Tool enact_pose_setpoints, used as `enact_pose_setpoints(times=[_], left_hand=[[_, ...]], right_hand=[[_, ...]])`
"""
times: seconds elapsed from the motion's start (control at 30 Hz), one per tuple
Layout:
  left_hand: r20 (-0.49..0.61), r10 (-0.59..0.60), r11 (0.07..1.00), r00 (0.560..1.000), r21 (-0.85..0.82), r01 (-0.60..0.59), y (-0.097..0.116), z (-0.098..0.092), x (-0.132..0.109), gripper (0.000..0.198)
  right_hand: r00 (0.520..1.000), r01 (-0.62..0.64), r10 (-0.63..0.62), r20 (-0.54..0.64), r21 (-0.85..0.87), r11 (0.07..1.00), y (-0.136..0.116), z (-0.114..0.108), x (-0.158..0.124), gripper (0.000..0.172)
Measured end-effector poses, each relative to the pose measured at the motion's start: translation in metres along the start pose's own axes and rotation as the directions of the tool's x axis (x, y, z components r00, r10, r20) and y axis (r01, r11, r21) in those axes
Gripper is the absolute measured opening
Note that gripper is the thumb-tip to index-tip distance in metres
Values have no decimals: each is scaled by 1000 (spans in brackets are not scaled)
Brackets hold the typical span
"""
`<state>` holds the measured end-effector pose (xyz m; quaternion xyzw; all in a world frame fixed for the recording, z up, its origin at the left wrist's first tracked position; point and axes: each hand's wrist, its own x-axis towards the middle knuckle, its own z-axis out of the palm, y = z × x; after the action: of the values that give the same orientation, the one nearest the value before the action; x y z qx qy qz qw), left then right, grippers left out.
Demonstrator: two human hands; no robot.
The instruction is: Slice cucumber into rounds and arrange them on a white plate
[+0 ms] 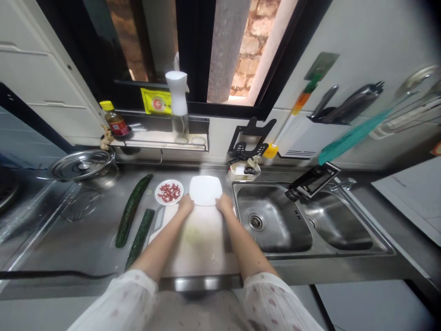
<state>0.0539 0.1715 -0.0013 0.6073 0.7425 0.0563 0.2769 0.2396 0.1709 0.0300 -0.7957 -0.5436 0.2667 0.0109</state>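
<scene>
Both of my hands hold a white square plate with rounded corners (206,190) at the far edge of the white cutting board (203,248). My left hand (186,205) grips its near left corner, and my right hand (223,203) grips its near right corner. To the left of the plate stands a round white dish (159,193) with small red pieces (170,192) on it. Two dark green cucumbers, a long one (132,211) and a shorter one (140,239), lie left of the board. Pale green traces show on the board.
A double steel sink (275,243) with a black-headed faucet (306,183) is at the right. A lidded steel pot (84,168) stands at the back left. Bottles stand on a wall shelf (155,140). A knife holder (301,138) hangs on the right wall.
</scene>
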Motion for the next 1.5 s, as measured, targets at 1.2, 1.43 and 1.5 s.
enact_pose_setpoints(times=[1.2, 1.43, 1.5], left_hand=[[-375, -180, 980, 909, 6, 197, -164, -39, -114, 58], [-290, -189, 981, 938, -12, 194, -174, -47, -114, 62], [-270, -185, 982, 945, -10, 190, -175, -49, -115, 61]], right_hand=[[1000, -6, 6, -16, -44, 999, 110, 2, -146, 27], [1000, -20, 20, -7, -80, 997, 109, 4, -145, 34], [1000, -22, 22, -4, -86, 996, 108, 4, -146, 34]])
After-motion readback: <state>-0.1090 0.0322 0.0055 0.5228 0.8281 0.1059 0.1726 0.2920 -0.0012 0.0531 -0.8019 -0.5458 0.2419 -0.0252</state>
